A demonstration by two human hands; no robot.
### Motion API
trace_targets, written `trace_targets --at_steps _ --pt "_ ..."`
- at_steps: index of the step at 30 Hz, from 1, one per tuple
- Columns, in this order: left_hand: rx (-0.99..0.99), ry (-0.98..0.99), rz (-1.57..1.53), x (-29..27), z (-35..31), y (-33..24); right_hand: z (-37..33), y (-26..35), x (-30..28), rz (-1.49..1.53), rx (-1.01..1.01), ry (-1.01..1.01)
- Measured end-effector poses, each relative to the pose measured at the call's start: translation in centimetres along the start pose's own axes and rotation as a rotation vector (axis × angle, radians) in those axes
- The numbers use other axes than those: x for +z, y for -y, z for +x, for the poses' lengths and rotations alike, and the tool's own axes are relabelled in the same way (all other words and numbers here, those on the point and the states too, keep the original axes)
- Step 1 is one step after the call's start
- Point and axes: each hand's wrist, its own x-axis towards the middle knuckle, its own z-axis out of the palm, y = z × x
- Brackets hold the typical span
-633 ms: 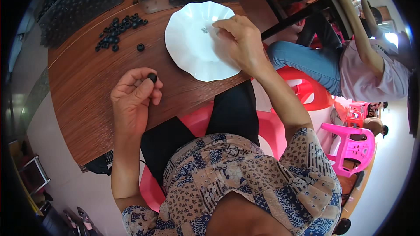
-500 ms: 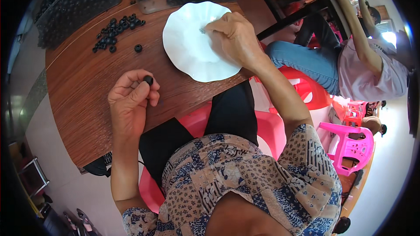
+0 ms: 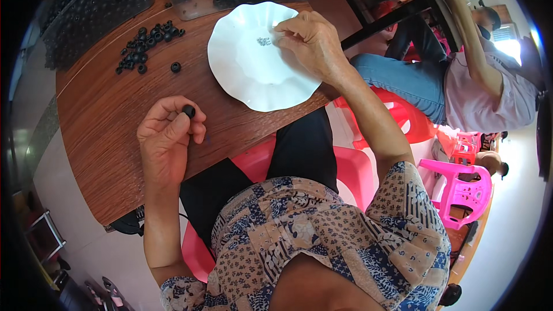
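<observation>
My left hand [image 3: 163,144] is closed in a pinch near the table's front edge, with a small round black bead-like piece [image 3: 189,111] between thumb and fingers. My right hand [image 3: 318,47] is over the right side of a white plate [image 3: 233,78] with a wavy rim. Its thumb and forefinger are pressed together, and anything between them is too small to make out. A little cluster of tiny grey bits [image 3: 263,41] lies in the plate's middle, just left of those fingertips. Left of the plate, a single black piece [image 3: 175,67] sits apart from a loose pile of similar black pieces [image 3: 151,39].
Two clear bins of black pieces stand along the far edge of the wooden table [image 3: 103,138], one at the left [image 3: 98,17] and one behind the plate [image 3: 196,8]. To the right, another person [image 3: 484,86] sits by a dark-framed table. A pink chair [image 3: 461,193] stands farther right.
My right hand has drawn back slightly to the right, uncovering more of the tiny bits. The view has shifted a little; my left hand keeps its pinch on the black piece.
</observation>
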Motion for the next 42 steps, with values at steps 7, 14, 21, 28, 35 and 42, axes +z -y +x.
trace_targets --at_steps 7,14,21,28,35,42 --pt "-0.01 0.003 0.015 -0.1 0.0 0.0 0.8 0.4 1.4 -0.074 -0.163 0.029" --pt "-0.009 0.0 -0.011 -0.2 -0.1 0.0 0.4 1.5 0.7 -0.12 -0.191 0.048" --pt "-0.003 -0.031 -0.045 -0.6 0.0 0.3 -1.0 5.8 0.1 0.625 0.144 0.113" --pt "-0.04 -0.02 -0.209 -0.6 -0.5 0.3 -1.5 12.2 0.9 0.886 0.15 0.214" --pt "-0.026 -0.074 -0.242 -0.6 -1.5 0.1 -1.4 13.9 2.1 0.861 0.028 0.152" --pt "-0.007 -0.095 -0.259 -0.6 -1.4 0.2 -0.7 14.1 2.7 0.788 0.075 0.191"
